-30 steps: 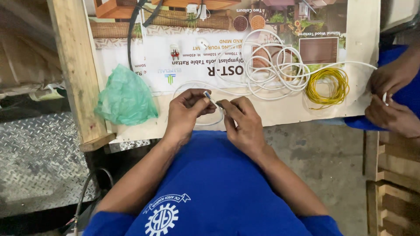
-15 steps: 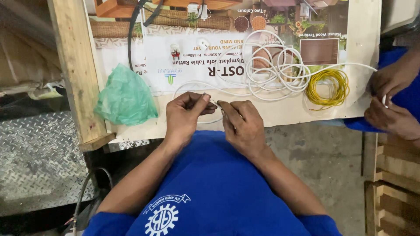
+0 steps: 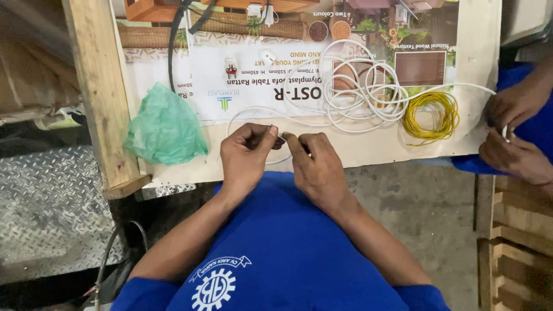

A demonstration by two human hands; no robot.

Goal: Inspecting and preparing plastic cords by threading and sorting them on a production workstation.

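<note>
Little has shifted since the earlier frames: both hands stay at centre frame over the near edge of the table (image 3: 368, 151), the fingertips drawn a touch closer together. The left hand (image 3: 245, 155) pinches the end of the white wire (image 3: 357, 95) between thumb and forefinger; the right hand (image 3: 314, 164) pinches the same end from the other side, so both grips are narrow and closed on it. What exactly sits at the tip is too small to tell.

From the hands the wire runs up and right into a loose coil at upper centre, beside a yellow coil (image 3: 431, 115) to its right. A green bag (image 3: 164, 128) lies at left, a small plug (image 3: 231, 67) above it on the printed sheet.

The wire looks light, thin and springy, likely to slip or curl away; it is best taken close to the end, pinched firmly, with the slack left lying. At the right edge another person's hands (image 3: 512, 132) work on a white strand of their own.
</note>
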